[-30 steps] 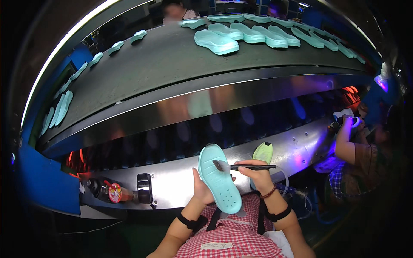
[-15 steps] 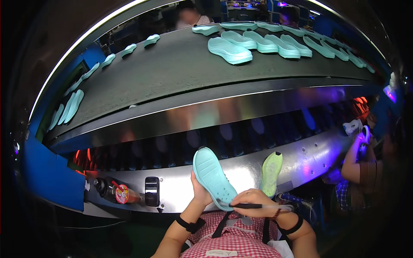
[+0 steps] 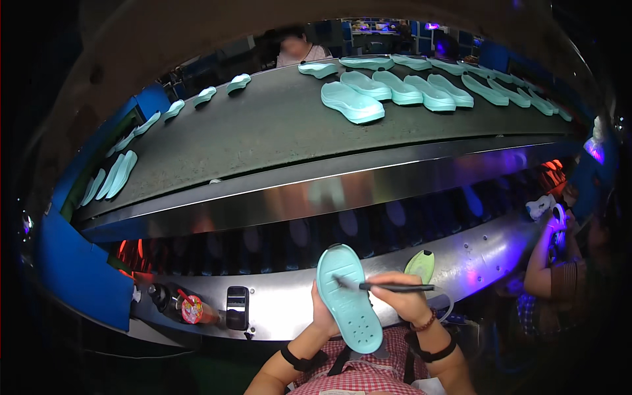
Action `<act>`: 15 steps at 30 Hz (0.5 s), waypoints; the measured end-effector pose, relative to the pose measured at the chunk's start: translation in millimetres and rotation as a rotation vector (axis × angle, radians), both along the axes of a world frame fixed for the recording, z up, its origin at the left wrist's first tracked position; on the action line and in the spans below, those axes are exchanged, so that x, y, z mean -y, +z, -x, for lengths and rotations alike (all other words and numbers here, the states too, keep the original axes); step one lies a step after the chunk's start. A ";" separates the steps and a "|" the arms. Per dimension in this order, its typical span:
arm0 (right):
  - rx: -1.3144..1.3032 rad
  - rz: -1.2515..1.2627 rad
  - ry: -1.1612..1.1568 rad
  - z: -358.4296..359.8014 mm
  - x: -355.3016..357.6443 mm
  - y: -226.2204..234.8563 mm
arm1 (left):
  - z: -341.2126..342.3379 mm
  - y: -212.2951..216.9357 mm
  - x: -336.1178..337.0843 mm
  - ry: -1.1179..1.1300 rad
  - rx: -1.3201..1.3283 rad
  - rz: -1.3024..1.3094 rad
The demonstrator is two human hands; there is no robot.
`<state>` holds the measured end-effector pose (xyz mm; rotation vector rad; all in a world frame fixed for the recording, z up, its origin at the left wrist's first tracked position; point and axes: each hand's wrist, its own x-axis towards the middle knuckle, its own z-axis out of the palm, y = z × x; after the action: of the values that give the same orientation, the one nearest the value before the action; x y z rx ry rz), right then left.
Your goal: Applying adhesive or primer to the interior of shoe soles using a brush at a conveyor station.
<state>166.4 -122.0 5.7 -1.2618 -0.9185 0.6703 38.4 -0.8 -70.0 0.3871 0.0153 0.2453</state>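
My left hand (image 3: 322,315) grips a light-blue shoe sole (image 3: 359,322) by its left edge, with most of its fingers hidden behind it. The sole tilts up above my lap, showing grooves at its far end and small holes at its near end. Between the fingers of my right hand (image 3: 407,304) is a black-handled brush (image 3: 398,288). Its bristles touch or hover just over the grooved part; I cannot tell which. A pale tube curves down near my right wrist. Behind that hand a yellow-green sole (image 3: 421,264), partly covered, lies on the metal ledge.
Beyond the ledge (image 3: 276,296) runs a dark conveyor belt (image 3: 250,131) carrying several light-blue soles (image 3: 352,103). A black box (image 3: 237,307), a drink cup (image 3: 191,308) and a dark bottle (image 3: 158,296) stand at left. A co-worker's arm (image 3: 540,253) is at right; another person sits across the belt.
The brush has gone from the sole's near end up to its grooved far part. The sole has shifted slightly right and nearer, and stands straighter. My right hand now covers more of the yellow-green sole.
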 end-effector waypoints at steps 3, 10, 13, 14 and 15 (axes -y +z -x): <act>0.066 0.068 0.177 8.7 4.8 -13.2 | -8.2 1.5 2.3 0.167 -0.204 0.103; 0.133 0.017 0.050 -2.5 6.9 -11.1 | -8.7 13.0 4.6 0.217 -0.205 0.031; 0.271 -0.027 0.266 3.7 15.9 -2.6 | -10.7 13.0 0.6 0.171 -0.193 -0.055; 0.084 -0.029 0.274 -1.2 18.0 0.3 | -15.5 14.4 -4.4 0.165 -0.197 -0.091; -0.110 -0.028 0.290 -3.8 20.2 3.7 | -15.2 14.2 -6.2 0.168 -0.209 -0.122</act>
<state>170.2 -142.2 9.3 -1.0656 -1.0254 0.9418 53.6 5.3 -55.8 0.5322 0.2404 0.3716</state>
